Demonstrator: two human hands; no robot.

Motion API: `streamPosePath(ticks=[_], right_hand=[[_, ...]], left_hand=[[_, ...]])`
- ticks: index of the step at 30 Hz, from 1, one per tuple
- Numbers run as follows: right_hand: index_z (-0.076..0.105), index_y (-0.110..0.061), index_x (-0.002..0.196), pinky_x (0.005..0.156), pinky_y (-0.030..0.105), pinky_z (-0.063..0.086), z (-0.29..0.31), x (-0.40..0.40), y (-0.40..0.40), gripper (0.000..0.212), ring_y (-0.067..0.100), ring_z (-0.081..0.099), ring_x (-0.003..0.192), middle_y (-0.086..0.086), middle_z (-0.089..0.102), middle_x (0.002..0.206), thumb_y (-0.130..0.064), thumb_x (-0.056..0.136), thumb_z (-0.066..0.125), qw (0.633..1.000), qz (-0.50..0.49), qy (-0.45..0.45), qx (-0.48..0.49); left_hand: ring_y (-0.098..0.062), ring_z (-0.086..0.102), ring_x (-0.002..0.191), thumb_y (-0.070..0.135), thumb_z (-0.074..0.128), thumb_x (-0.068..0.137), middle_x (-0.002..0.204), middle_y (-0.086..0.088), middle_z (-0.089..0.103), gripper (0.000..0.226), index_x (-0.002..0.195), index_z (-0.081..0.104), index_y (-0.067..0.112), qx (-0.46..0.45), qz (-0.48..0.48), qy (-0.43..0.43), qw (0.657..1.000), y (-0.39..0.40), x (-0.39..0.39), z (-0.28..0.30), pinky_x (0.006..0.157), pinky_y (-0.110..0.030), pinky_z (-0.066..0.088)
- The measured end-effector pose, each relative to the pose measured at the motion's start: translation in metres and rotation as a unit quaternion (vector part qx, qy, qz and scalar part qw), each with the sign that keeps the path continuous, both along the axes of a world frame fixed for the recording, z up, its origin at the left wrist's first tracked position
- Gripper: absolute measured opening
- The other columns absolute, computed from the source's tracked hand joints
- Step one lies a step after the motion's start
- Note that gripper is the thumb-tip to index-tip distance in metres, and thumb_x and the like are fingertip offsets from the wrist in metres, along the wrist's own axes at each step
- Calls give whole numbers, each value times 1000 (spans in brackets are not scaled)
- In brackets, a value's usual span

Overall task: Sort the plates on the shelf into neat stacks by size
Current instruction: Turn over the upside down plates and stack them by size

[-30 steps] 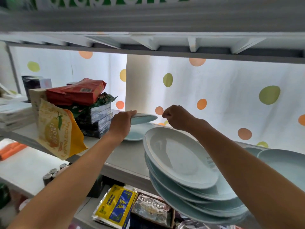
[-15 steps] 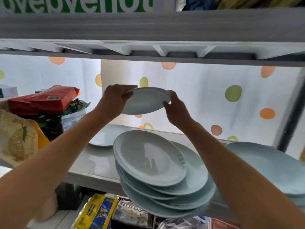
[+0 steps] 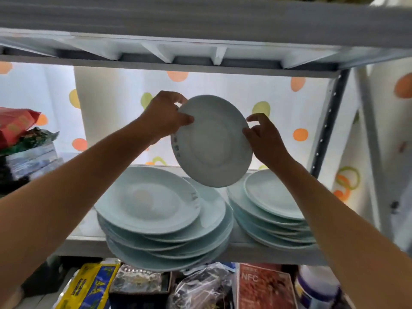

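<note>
I see both hands gripping a small plate (image 3: 211, 141) tilted above the two stacks on the shelf (image 3: 80, 241) — left hand (image 3: 163, 117) fingers pinching its rim, right hand (image 3: 265, 139) fingers pinching the opposite edge.

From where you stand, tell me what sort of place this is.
Probably a home storeroom or pantry. A metal rack holds loose stacks of plates, packaged food fills the shelf below, and a dotted curtain hangs behind. Both hands hold one plate up.
</note>
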State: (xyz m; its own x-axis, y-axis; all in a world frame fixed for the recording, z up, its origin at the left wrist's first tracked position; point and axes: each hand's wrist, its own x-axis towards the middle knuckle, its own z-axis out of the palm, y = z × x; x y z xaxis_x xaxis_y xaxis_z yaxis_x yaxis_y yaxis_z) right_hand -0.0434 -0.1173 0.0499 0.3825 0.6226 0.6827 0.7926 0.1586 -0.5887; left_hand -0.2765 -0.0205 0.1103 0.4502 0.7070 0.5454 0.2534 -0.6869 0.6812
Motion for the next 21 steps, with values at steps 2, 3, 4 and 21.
streamPosePath(ticks=[2, 3, 4, 21], right_hand=[[56, -15, 108, 57, 30, 38, -3, 15, -16, 15, 20, 50, 57, 20, 64, 69, -20, 94, 54, 1000, -9, 17, -12], [57, -15, 106, 57, 29, 38, -4, 24, -23, 14, 19, 49, 56, 21, 63, 69, -20, 93, 55, 999, -15, 21, -25], [59, -14, 104, 58, 29, 38, -5, 32, -29, 13, 20, 48, 56, 22, 63, 69, -20, 93, 56, 999, -22, 25, -42], [74, -9, 99, 72, 26, 45, -42, 88, -63, 14, 21, 62, 85, 8, 68, 95, -15, 89, 66, 957, -118, 12, -266]], left_hand=[[-27, 61, 67, 8, 75, 75, 87, -17, 66, 32, 106, 65, 7, -14, -5, 13, 1000, -8, 19, 0, 53, -28, 49], [-26, 61, 65, 9, 74, 75, 88, -18, 66, 31, 105, 65, 6, -17, -3, 25, 1000, -11, 29, -1, 48, -26, 49], [-25, 61, 62, 9, 73, 76, 88, -19, 65, 29, 103, 65, 5, -19, 0, 43, 999, -14, 37, -3, 42, -24, 47], [-20, 56, 31, 14, 65, 86, 55, -12, 57, 13, 85, 61, 2, -102, 15, 309, 945, -32, 119, -70, 43, -25, 53]])
